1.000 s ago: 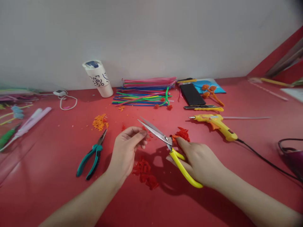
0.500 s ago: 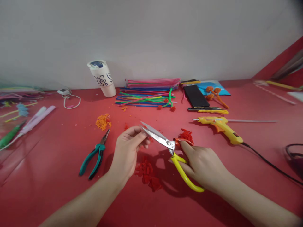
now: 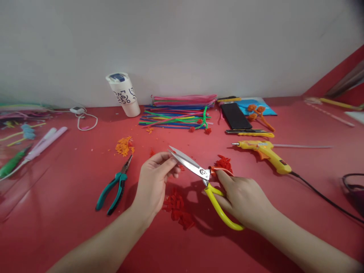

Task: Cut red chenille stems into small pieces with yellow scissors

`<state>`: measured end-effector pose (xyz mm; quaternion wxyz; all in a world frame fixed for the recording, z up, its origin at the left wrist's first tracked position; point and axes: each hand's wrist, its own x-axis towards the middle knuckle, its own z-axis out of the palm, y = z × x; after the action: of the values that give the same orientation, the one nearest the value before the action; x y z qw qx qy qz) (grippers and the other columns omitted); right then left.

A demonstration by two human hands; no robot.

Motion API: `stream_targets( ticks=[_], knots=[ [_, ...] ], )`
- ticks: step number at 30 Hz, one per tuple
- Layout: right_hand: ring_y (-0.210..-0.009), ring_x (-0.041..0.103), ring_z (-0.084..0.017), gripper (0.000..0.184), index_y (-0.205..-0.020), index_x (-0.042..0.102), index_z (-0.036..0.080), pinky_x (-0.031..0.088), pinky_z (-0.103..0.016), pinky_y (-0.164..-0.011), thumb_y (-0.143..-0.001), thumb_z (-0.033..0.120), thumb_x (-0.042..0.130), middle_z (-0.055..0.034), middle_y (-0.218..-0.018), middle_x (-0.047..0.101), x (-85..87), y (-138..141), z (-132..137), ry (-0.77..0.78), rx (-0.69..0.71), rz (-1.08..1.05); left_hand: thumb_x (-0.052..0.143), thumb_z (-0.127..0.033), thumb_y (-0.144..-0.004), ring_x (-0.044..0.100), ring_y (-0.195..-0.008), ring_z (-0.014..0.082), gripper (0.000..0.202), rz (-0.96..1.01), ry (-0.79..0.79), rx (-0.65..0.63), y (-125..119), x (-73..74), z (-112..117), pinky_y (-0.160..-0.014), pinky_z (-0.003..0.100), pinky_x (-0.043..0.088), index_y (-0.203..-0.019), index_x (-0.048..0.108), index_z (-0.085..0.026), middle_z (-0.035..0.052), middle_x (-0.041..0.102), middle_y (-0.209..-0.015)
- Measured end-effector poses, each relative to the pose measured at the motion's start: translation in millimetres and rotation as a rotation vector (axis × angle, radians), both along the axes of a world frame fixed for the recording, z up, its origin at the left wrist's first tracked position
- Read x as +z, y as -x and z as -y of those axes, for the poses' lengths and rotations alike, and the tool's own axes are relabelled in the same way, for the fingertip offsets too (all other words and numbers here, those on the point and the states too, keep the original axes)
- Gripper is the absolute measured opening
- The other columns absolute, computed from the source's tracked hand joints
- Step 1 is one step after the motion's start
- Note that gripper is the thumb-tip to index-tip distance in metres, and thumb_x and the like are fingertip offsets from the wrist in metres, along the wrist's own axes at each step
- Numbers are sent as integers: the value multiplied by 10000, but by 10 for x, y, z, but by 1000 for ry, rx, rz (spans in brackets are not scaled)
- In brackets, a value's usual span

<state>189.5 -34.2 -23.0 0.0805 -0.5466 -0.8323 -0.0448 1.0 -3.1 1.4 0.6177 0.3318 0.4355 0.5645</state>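
My right hand [image 3: 241, 197] grips scissors [image 3: 190, 163] by their red and yellow handles, blades pointing up and left. At the blade tips is my left hand [image 3: 155, 174], its thumb and fingers pinched together. A bit of red shows at the tips, but what the pinch holds is too small and hidden to make out. Under the hands lies a pile of red cut pieces [image 3: 178, 208]. Another red heap [image 3: 223, 163] sits just beyond my right hand. To the left are pliers [image 3: 115, 185] with teal handles and a heap of orange bits [image 3: 124, 146].
Pipe cleaners [image 3: 176, 113] in many colours lie by the wall, near a white tumbler [image 3: 125, 94]. On the right are a phone [image 3: 236, 115], a cutter knife [image 3: 244, 131] and a yellow glue gun [image 3: 264, 151] with its cord. A pink-handled tool [image 3: 48, 143] lies far left.
Both hands and the scissors stay almost in the same place. The whole view has shifted very slightly.
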Motion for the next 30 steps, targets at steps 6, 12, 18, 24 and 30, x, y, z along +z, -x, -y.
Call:
stream_targets(
  ticks=[6,12,18,24,30],
  knots=[
    [-379,486,-145,413,-762,459,170,141,-257,-423,-831,517,246,-14,-476,555,-11,-5,-1,-15,5,-1,612,-140,-664,501,-503,52,13,-6,6,3,-4,8,-4,-476,162,390,-652,613,-143,-23,568,-558],
    [-359,465,-133,443,-720,457,178,138,-251,-423,-835,532,216,-11,-448,536,-16,-3,3,-51,2,-10,611,-147,-669,498,-506,53,11,-24,-5,-3,-2,14,-7,-475,160,391,-660,611,-141,-24,564,-556],
    [-356,469,-145,434,-665,446,193,123,-247,-418,-826,533,230,-12,-424,515,13,7,-5,-44,-47,-2,604,-158,-687,504,-520,49,23,-39,-36,-4,23,-7,-20,-493,152,400,-670,598,-143,-21,578,-578],
    [-422,497,-152,333,-732,450,203,173,-241,-425,-797,506,327,-21,-518,557,130,13,-30,192,-147,-92,611,-202,-683,515,-534,53,71,-43,-11,-52,5,-18,-17,-493,160,401,-701,585,-138,-3,609,-635],
    [-482,479,-131,244,-642,396,209,259,-233,-442,-797,394,358,6,-533,504,195,32,-58,440,-172,-399,589,-224,-702,521,-531,63,86,-106,55,-231,-47,-6,18,-500,177,407,-705,588,-138,1,603,-650]
  ],
)
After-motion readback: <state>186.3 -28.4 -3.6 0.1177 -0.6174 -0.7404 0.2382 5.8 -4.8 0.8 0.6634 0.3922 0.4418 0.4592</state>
